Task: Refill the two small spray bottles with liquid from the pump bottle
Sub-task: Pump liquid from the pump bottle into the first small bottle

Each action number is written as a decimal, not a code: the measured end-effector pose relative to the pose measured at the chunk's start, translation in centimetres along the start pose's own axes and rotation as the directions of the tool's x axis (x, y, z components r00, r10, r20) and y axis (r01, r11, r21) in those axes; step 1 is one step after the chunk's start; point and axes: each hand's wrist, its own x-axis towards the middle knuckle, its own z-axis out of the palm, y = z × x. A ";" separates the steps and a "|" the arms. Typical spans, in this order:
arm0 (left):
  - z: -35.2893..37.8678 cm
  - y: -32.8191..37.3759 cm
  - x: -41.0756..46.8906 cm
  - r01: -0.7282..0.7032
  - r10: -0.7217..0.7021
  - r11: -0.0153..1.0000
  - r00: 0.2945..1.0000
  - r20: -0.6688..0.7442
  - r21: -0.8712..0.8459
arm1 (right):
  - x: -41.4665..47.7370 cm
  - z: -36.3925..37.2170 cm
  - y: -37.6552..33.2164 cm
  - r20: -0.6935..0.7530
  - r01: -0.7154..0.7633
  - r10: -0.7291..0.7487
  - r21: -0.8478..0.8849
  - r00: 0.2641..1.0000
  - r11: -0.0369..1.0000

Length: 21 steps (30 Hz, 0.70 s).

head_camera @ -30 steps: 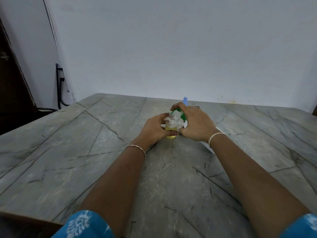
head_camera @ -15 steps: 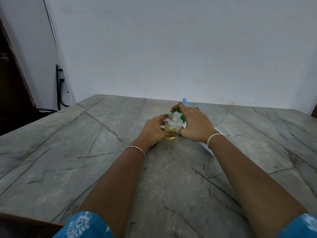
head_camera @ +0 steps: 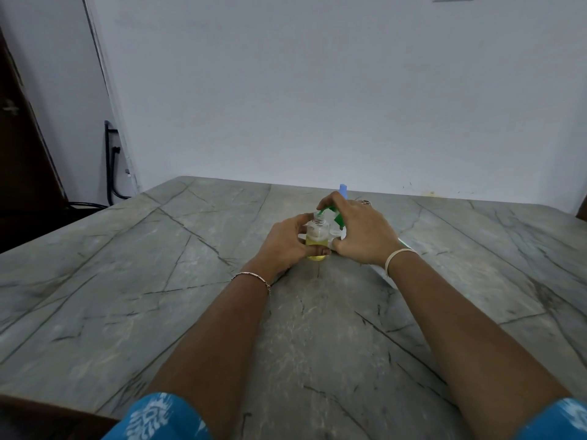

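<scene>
left hand [head_camera: 282, 241]: fingers and thumb wrapped round small spray bottle [head_camera: 317, 234], uncapped, upright on stone table [head_camera: 158, 281], yellow liquid in its lower half | right hand [head_camera: 362, 231]: fingers curled over green pump head of pump bottle [head_camera: 338, 221], spout at the small bottle's open neck | blue-topped object [head_camera: 343, 189] just behind, mostly hidden

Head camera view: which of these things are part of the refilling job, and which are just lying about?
In the job: small bottle with yellow liquid, held by the left hand; green pump bottle, gripped by the right hand; blue-topped item behind, perhaps the second spray bottle.
Lying about: white flat object under the right wrist; black cables by the wall.
</scene>
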 end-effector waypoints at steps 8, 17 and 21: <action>0.1 -0.1 0.1 0.001 -0.001 1.000 1.000 0.008 -0.023 | -0.3 -0.2 -0.1 0.003 0.002 -0.002 0.015 1.000 1.000; 0.1 0.1 -0.1 -0.003 0.003 1.000 1.000 0.009 -0.030 | -0.2 -0.2 -0.2 0.013 -0.002 0.002 -0.013 1.000 1.000; 0.1 0.1 -0.1 0.002 -0.001 0.999 1.000 0.010 -0.042 | 0.0 -0.1 -0.4 -0.001 -0.019 0.019 -0.007 1.000 1.000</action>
